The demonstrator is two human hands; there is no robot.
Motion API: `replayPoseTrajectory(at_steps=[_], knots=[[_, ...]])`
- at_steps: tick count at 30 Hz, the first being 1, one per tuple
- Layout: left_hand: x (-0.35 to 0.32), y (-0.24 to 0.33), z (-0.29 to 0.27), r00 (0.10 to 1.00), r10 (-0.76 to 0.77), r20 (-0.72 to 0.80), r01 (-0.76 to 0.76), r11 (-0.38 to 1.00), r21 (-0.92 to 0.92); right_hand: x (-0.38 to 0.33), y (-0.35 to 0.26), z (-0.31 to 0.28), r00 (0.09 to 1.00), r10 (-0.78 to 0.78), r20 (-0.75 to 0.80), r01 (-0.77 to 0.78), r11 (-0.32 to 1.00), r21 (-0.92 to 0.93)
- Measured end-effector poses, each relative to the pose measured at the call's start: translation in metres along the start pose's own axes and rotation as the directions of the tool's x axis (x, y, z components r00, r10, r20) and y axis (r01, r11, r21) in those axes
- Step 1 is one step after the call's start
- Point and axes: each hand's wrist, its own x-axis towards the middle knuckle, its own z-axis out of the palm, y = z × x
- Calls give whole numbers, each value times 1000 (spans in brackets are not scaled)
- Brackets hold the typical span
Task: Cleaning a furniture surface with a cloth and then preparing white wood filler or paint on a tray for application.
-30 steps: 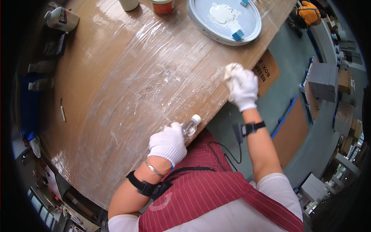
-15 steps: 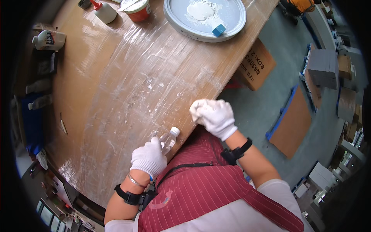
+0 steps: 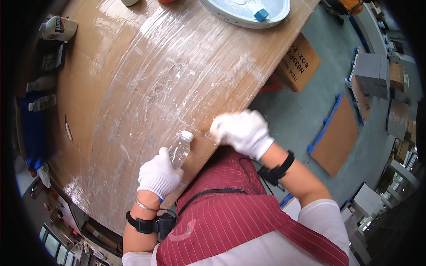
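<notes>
A small clear plastic bottle (image 3: 179, 151) with a white cap leans over the table near its front edge. My left hand (image 3: 159, 174), in a white knit glove, is closed around its lower part. To the right, my right hand (image 3: 243, 134), gloved the same way, is held closed beside the table edge, apart from the bottle. Motion blurs its fingers, and what they hold, if anything, is hidden. The brown table (image 3: 146, 93) carries a wrinkled clear film with white smears.
At the far edge lies a round pale tray (image 3: 235, 18) with white paste and a blue block (image 3: 261, 15). A white jug (image 3: 60, 29) stands at the far left, a thin white tool (image 3: 68, 131) nearer. Beyond the right edge are a carton (image 3: 299, 64) and a brown board (image 3: 336, 135).
The view has shifted, so the tray sits higher in it. My left hand and the bottle appear farther left and the bottle more upright. My right hand is now blurred by motion.
</notes>
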Motion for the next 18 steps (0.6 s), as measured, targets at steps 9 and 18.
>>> replayPoseTrajectory(at_steps=[9, 18], knots=[[-2, -13, 17, 998, -20, -59, 17, 999, -48, 28, 12, 10, 813, 480, -330, -568, 780, -264], [-10, 16, 31, 994, 79, 81, -75, 996, -52, 17, 44, 14, 834, 290, -469, -339, 940, -22]])
